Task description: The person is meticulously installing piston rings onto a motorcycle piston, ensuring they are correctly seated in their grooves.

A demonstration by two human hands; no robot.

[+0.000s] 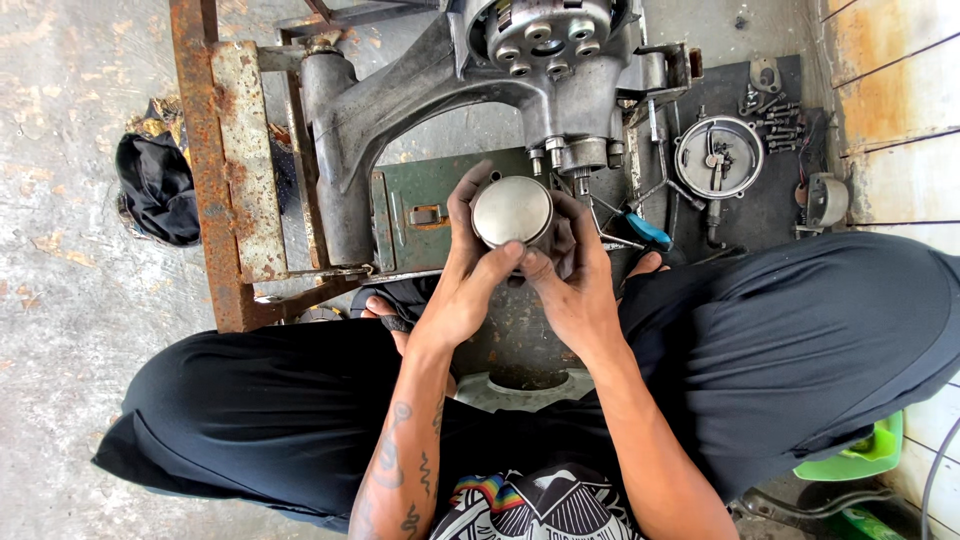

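Concrete floor (pixel 70 300), engine casing (pixel 540 70) – left hand (pixel 465 270), right hand (pixel 575 290) hold piston (pixel 512 210)

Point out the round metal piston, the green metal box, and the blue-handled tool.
round metal piston (pixel 512 210), head view, its flat top face.
green metal box (pixel 418 215), head view, its lid by the latch.
blue-handled tool (pixel 650 232), head view, its blue handle.

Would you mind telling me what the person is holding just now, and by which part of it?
Both hands, left hand and right hand, hold a round metal piston by its sides, its flat top facing the camera.
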